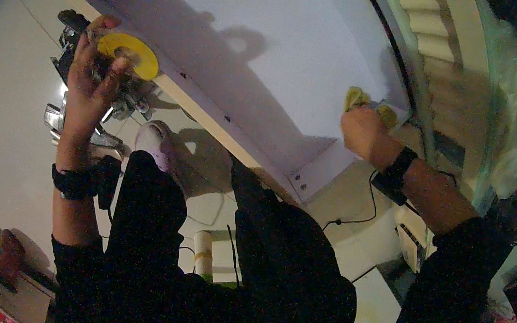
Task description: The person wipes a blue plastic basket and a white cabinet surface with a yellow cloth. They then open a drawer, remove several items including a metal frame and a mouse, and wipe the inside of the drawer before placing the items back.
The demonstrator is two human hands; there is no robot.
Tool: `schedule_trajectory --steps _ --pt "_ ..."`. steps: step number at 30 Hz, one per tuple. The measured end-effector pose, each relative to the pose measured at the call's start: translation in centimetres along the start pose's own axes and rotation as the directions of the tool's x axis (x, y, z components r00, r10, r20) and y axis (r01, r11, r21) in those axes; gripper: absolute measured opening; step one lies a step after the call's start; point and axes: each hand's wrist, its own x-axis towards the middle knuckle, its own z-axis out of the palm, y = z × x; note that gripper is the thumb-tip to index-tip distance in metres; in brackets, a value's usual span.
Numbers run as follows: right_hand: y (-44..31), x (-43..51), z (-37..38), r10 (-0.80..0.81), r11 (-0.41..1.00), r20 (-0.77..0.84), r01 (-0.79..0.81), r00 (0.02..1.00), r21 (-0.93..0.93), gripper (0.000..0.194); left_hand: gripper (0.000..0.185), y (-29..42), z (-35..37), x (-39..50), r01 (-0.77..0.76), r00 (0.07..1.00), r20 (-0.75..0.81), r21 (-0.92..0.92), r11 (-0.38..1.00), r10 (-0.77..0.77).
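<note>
My left hand [92, 75] is on the left, at the pale wooden edge of a white cabinet-like box [273, 76]. It grips a flat yellow ring [146, 56], with my fingers across its centre; whether it is a tape roll cannot be made out. On the right, my right hand [365, 131] is closed in a fist over the box's near right corner. Blurred yellow-green soft material, perhaps cloth or sponge [357, 97], pokes out of the fist on two sides. Shadows of my left hand and the ring fall inside the box.
Behind my left hand stand dark and chromed metal parts [58, 118]. A thin black cable [375, 203] hangs below my right wrist. Pleated pale fabric [430, 41] borders the box at right. A reddish-brown object [6, 254] lies at lower left. My shoe [154, 140] is under the box edge.
</note>
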Motion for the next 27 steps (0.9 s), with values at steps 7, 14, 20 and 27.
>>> schedule_trajectory --steps 7,14,20,27 --pt "-9.0 -0.3 1.8 -0.275 0.874 -0.105 0.294 0.956 0.387 0.015 0.035 -0.5 -0.3 0.1 0.002 1.000 0.005 0.076 0.997 -0.002" --pt "-9.0 1.0 2.7 -0.322 0.855 0.154 0.217 0.934 0.470 0.015 0.034 -0.3 -0.1 -0.1 0.036 0.999 0.004 -0.085 0.996 -0.036" --pt "-7.2 2.9 4.4 -0.484 0.640 0.209 0.180 0.850 0.747 0.021 0.034 0.1 -0.1 -0.1 0.045 0.999 -0.005 -0.094 0.995 -0.046" --pt "-4.4 -10.4 -1.1 -0.452 0.885 0.563 0.271 0.692 0.378 0.019 0.038 -1.4 -0.6 -0.5 -0.004 1.000 0.029 0.158 0.987 -0.001"
